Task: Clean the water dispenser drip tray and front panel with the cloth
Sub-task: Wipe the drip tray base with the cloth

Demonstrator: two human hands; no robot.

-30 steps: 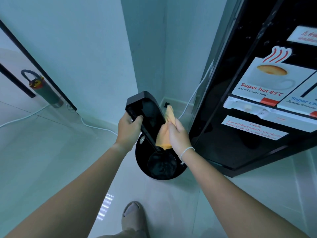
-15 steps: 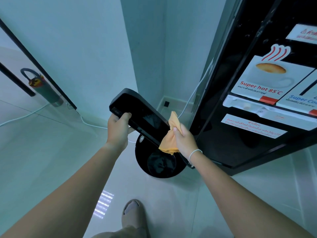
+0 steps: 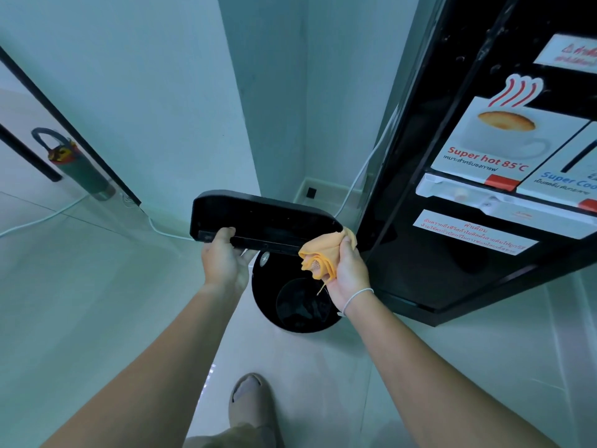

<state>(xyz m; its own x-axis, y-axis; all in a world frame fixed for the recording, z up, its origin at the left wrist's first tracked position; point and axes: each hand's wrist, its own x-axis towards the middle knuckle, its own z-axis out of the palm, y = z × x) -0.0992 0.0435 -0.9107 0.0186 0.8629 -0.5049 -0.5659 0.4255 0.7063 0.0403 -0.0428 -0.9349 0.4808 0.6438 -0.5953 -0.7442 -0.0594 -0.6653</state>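
The black drip tray [image 3: 265, 221] is out of the dispenser and held level in the air above a bin. My left hand [image 3: 224, 260] grips its near edge from below, thumb on the rim. My right hand [image 3: 347, 273] holds a bunched orange cloth [image 3: 323, 257] against the tray's right end. The black water dispenser [image 3: 484, 189] stands at the right, its front panel carrying hot and cool labels, white tap levers [image 3: 468, 194] and a warning sticker. The dark recess [image 3: 452, 263] below the taps has no tray in it.
A round black bin [image 3: 290, 302] stands on the pale floor under the tray, beside the dispenser's base. A white cable [image 3: 361, 176] runs down the corner wall. A dark bottle with a loop handle [image 3: 74, 166] stands behind glass at the left. My foot [image 3: 252, 402] is at the bottom.
The tray has swung from steeply tilted over the bin to nearly level and risen. My right hand with the cloth has moved from the tray's inside to its right end.
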